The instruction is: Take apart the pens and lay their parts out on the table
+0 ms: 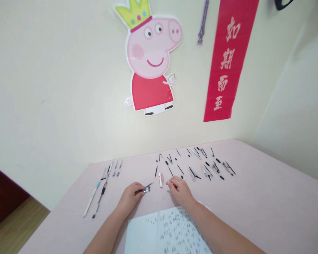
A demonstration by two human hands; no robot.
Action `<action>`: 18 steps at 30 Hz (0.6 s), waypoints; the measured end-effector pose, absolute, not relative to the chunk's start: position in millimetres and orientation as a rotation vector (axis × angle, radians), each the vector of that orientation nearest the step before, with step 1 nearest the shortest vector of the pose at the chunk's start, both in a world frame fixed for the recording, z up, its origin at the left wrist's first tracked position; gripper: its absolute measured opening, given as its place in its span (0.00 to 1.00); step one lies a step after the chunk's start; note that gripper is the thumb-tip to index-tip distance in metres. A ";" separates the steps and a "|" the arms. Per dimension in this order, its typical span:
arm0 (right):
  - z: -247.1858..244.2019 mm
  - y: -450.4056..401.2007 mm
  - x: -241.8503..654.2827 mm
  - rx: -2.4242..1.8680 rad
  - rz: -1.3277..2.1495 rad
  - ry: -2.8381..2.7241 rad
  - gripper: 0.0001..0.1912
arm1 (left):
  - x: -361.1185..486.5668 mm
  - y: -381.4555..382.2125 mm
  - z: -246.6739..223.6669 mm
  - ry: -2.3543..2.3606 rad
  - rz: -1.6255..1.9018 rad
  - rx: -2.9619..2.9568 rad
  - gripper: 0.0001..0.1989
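Observation:
My left hand (131, 197) is closed on dark and clear pen parts (146, 189), which stick out to the right of its fingertips. A thin dark refill (155, 172) lies just beyond them. My right hand (178, 190) rests on the pink table with its thumb and fingertips pressed together; whatever is between them is too small to make out. Between the hands lies a white and pink pen piece (160, 180), beside a pinkish translucent one. Below the hands an open notebook (175, 229) with handwriting is partly covered by my right forearm.
Several pens (92, 199) lie on the table's left side. Many pen parts, caps and refills (194, 173) are spread over the back right. Behind the pink table (267, 197) rises a wall with a cartoon pig cutout (151, 91) and a red banner (225, 70).

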State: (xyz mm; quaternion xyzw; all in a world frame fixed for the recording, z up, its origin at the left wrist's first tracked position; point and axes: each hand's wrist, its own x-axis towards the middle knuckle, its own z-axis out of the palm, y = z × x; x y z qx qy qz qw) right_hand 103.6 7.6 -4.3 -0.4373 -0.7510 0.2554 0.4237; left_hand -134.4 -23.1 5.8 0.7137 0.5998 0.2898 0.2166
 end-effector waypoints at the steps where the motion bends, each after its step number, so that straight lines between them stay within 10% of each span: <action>1: -4.4 7.4 103.4 -1.095 0.646 -1.874 0.14 | -135.4 -20.1 4.6 1.736 0.823 1.954 0.10; 18: 5.4 4.8 90.4 -1.124 0.390 -2.167 0.11 | -134.8 -11.2 -3.0 1.902 0.872 1.970 0.08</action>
